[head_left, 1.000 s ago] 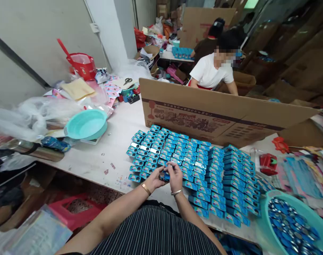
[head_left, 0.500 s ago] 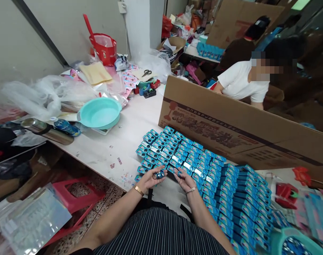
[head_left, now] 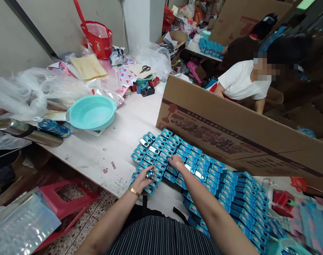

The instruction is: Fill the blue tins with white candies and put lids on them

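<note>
Several shiny round pieces (head_left: 150, 173) sit in the left hand (head_left: 141, 180), its palm turned up and its fingers curled around them, thumb closing on the near side. They lie at about two o'clock from the palm, towards the right hand (head_left: 175, 161).

That hand is also at two o'clock from the left, back upward, fingers bent and drawn together. Its tips are down at the blue boxes (head_left: 159, 165); whether they pinch a piece cannot be told, as the hand covers the spot.

The boxes run under and around both hands, in close rows. Each has its long axis from about ten to four o'clock, with a dark round spot at the four o'clock end. The right hand's tips are the nearer to the middle rows; the left hand is over the near left edge.

Further out, bare table (head_left: 126, 120) stretches off at eleven o'clock from the left hand, with a teal basin (head_left: 91, 115) beyond. A cardboard wall (head_left: 217, 124) stands at one to two o'clock from the right hand, a white-shirted person (head_left: 238, 78) behind it
</note>
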Action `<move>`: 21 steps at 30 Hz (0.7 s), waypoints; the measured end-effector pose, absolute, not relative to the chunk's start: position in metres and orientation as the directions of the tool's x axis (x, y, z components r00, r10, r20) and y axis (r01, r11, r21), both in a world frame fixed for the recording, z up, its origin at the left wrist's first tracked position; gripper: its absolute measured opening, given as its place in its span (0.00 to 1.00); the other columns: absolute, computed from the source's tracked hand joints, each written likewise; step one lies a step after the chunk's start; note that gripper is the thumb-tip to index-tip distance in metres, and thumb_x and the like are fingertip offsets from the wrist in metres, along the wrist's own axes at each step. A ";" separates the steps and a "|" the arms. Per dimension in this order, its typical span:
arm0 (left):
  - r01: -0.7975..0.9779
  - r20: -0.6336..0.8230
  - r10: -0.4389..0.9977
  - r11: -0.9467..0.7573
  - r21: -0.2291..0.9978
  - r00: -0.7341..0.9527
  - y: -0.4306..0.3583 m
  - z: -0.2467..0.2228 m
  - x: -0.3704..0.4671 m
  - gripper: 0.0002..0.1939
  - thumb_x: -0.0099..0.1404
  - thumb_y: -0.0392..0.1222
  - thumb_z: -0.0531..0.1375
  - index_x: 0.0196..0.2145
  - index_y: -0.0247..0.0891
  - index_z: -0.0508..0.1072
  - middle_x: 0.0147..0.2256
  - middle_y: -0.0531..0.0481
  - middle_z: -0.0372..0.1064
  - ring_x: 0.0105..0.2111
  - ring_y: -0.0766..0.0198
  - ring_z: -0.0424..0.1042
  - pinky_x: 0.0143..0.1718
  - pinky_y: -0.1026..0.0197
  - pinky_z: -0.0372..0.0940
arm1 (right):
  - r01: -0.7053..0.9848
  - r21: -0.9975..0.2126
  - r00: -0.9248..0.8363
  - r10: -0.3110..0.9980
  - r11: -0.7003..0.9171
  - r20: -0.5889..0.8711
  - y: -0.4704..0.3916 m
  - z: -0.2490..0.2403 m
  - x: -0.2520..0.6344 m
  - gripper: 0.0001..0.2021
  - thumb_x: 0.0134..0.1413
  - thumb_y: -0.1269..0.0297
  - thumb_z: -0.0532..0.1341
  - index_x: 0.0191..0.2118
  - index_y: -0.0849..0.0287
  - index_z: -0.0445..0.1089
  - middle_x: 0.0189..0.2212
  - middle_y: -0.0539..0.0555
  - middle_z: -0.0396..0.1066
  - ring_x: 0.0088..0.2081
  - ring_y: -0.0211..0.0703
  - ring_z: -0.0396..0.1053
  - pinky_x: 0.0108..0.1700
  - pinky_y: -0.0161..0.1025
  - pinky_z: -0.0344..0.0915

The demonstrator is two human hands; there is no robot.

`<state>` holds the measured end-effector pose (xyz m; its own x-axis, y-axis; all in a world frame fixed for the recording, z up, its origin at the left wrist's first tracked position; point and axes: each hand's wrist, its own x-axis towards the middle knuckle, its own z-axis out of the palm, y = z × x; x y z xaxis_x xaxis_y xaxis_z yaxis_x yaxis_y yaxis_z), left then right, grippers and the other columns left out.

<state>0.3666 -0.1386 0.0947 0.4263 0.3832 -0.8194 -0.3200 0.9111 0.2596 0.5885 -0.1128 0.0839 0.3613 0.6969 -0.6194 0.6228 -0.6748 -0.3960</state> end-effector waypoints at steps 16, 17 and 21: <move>-0.420 -0.763 0.443 0.873 0.248 0.470 -0.139 0.093 0.370 0.07 0.65 0.42 0.62 0.38 0.35 0.73 0.31 0.49 0.72 0.26 0.68 0.71 0.28 0.66 0.67 | 0.723 -0.255 0.392 0.686 -0.642 -0.613 -0.102 0.081 0.592 0.06 0.47 0.64 0.65 0.30 0.60 0.71 0.35 0.60 0.75 0.40 0.52 0.73 0.39 0.40 0.65; -0.435 -0.756 0.441 0.871 0.229 0.483 -0.139 0.092 0.369 0.07 0.65 0.41 0.61 0.38 0.34 0.73 0.31 0.49 0.72 0.26 0.68 0.72 0.29 0.66 0.68 | 0.707 -0.302 0.378 0.702 -0.640 -0.603 -0.108 0.082 0.591 0.04 0.49 0.66 0.62 0.32 0.59 0.70 0.34 0.57 0.75 0.38 0.48 0.73 0.37 0.38 0.65; -0.457 -0.777 0.420 0.868 0.193 0.469 -0.142 0.086 0.365 0.10 0.63 0.38 0.62 0.42 0.33 0.73 0.31 0.48 0.73 0.27 0.67 0.72 0.34 0.63 0.71 | 0.640 -0.436 0.347 0.744 -0.633 -0.570 -0.126 0.080 0.585 0.13 0.51 0.73 0.54 0.43 0.58 0.66 0.40 0.53 0.73 0.32 0.39 0.71 0.32 0.33 0.65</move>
<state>0.3649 -0.1419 0.0857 0.4687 0.4197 -0.7773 -0.4571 0.8682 0.1932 0.5846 -0.1257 0.0800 0.3472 0.7445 -0.5703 0.6399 -0.6326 -0.4362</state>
